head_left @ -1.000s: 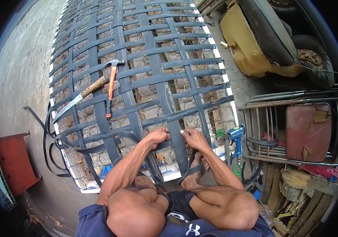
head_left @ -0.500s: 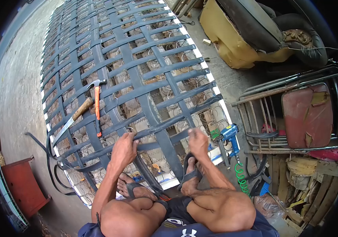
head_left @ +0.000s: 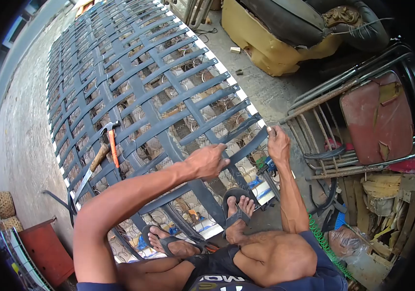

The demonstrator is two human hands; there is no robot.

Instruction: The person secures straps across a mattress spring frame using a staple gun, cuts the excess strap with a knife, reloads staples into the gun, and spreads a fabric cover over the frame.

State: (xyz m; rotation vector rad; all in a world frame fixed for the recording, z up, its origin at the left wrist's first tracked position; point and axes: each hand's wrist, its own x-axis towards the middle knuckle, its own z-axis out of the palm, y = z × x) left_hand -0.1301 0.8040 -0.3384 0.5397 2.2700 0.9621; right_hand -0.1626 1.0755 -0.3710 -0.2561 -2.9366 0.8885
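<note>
A long white-edged frame (head_left: 199, 42) holds coil springs under a woven grid of dark rubber webbing straps (head_left: 168, 104). My right hand (head_left: 278, 144), at the frame's right edge, pinches the end of a dark webbing strap (head_left: 248, 147). My left hand (head_left: 207, 161) is closed around the same strap farther in, its fingers slightly blurred. Left of it on the webbing lie a claw hammer (head_left: 114, 148) with an orange handle and a wooden-handled blade (head_left: 84, 180). A blue air stapler (head_left: 267, 165) is partly hidden by my right forearm.
My sandalled feet (head_left: 239, 203) rest at the near end of the frame. Metal chair frames with a torn red seat (head_left: 377, 119) stand at right, below a yellow-and-black sofa (head_left: 265, 43). A green coiled hose (head_left: 326, 247) runs by my knee. A red box (head_left: 47, 252) is at lower left.
My right hand has moved right to the frame's edge with the strap. My left hand has crossed rightward onto that strap. The view has shifted, and my right forearm now covers much of the stapler.
</note>
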